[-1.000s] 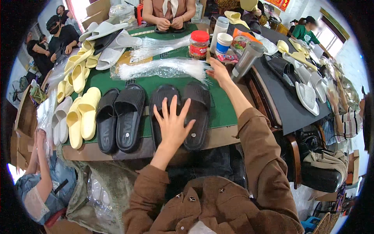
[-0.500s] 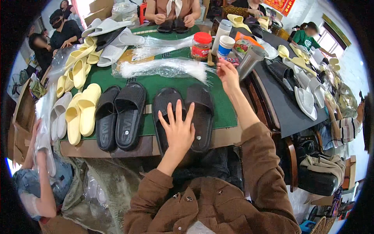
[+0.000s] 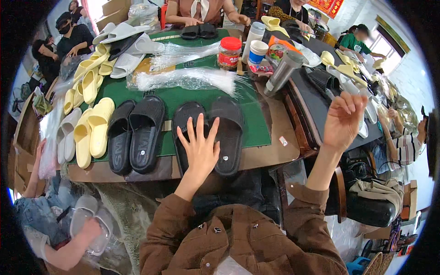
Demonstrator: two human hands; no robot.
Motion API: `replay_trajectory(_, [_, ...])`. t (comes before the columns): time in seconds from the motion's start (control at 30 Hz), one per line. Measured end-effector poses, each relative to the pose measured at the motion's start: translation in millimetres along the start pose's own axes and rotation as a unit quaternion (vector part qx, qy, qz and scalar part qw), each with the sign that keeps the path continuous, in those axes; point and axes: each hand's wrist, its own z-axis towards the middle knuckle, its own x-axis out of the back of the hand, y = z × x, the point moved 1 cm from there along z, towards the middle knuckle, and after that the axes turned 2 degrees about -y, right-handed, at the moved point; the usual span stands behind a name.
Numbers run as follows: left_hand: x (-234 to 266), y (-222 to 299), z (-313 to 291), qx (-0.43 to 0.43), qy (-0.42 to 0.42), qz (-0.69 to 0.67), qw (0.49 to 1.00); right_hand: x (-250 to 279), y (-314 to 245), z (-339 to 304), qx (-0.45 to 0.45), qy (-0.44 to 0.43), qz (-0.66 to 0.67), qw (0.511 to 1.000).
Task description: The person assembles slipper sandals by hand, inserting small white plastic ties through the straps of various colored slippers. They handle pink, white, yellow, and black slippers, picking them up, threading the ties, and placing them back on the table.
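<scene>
My left hand (image 3: 200, 149) lies flat with its fingers fanned apart, closed around nothing, over a pair of black slides. Taking that hand as the centre of a clock, with twelve straight away from me, the left slide (image 3: 188, 112) shows its strap at eleven, and part of its footbed runs under my palm and fingers. The right slide (image 3: 230, 137) sits at two, just beside its mate, my fingers reaching over its inner edge. Both point away from me, resting on the green mat (image 3: 256, 126) with their heels toward the table's near edge.

My right hand (image 3: 344, 120) is raised at two, well apart from the pair, which lies near nine from it. Its fingers are bent in loosely; I cannot tell whether anything thin is pinched there.

Between nine and ten from my left hand stands a second black pair (image 3: 146, 133), then a yellow pair (image 3: 99, 128) farther along. A bundle of thin clear strips (image 3: 188, 82) lies at twelve, beyond the slides. The red-lidded jar (image 3: 229, 55) is between twelve and one, and the steel tumbler (image 3: 284, 72) between one and two.
</scene>
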Motion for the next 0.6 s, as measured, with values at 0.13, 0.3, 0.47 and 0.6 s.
replay_trajectory(0.13, [12,-3,3,0.009,0.065,-0.099,0.993,-19,-12,-20,-0.025,-0.007,-0.038,0.999])
replay_trajectory(0.3, [63,19,-7,-0.044,0.139,-0.344,0.927,-31,5,-57,-0.075,-0.091,-0.327,0.938])
replay_trajectory(0.47, [104,59,-7,0.031,-0.113,-0.565,0.816,-46,26,-83,-0.253,-0.147,-0.346,0.891])
replay_trajectory(0.6, [89,56,-17,-0.071,-0.120,-0.546,0.826,-51,25,-88,-0.246,-0.124,-0.338,0.900])
